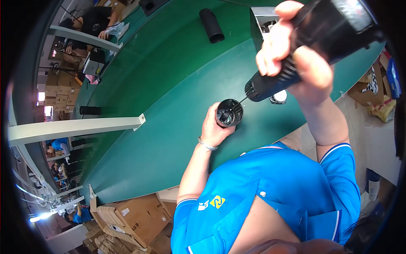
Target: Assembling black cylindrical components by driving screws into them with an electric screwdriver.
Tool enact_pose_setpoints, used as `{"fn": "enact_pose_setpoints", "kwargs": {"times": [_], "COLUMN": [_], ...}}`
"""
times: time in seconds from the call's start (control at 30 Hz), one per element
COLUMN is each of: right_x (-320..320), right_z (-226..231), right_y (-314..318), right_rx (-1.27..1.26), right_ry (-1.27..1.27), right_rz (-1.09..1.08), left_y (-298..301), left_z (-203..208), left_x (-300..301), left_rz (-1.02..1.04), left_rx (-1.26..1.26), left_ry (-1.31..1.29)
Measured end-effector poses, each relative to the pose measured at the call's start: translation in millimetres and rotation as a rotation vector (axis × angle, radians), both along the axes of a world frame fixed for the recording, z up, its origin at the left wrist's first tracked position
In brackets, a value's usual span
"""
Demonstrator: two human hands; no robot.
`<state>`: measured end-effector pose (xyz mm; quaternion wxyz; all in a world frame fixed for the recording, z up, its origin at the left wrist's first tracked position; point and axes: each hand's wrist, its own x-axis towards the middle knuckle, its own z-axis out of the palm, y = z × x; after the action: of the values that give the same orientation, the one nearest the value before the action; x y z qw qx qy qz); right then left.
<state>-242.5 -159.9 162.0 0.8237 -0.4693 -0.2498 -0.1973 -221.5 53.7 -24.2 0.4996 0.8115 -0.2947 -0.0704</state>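
Observation:
My left hand (212, 130) is wrapped round a short black cylindrical housing (218, 118), tilted so its open end faces up. Inside its rim are dark parts and small shiny spots, too small to make out. In my right hand (311, 72) is a black electric screwdriver (270, 82), raised above the table on the right and slanting down to the left. Its long thin bit (242, 101) reaches to the mouth of the housing; whether the tip touches a screw cannot be seen.
A black tube (211, 26) lies on the dark green strip beyond the green table (177, 156). Behind the screwdriver stand a metal box (256, 29) and a small round white item (279, 98). A pale metal post (76, 130) juts in from the left. Another person (94, 21) works at far left.

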Motion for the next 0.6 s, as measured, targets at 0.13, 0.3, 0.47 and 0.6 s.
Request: {"fn": "enact_pose_setpoints", "kwargs": {"times": [0.13,0.3,0.47,0.6], "right_x": [1,6,1,3], "right_z": [-18,-25,-21,-25], "right_y": [7,10,11,14], "right_rx": [-0.034,-0.089,-0.258,-0.201], "right_ry": [0.072,0.006,0.089,0.071], "right_rz": [-0.055,-0.091,-0.166,-0.163], "left_y": [-3,-5,-4,-5], "left_z": [4,6,8,9], "left_x": [-2,-3,-4,-3], "left_rz": [-0.007,0.030,0.029,0.021], "left_rx": [0.011,0.006,0.030,0.045], "left_ry": [-0.008,-0.044,-0.047,-0.042]}}
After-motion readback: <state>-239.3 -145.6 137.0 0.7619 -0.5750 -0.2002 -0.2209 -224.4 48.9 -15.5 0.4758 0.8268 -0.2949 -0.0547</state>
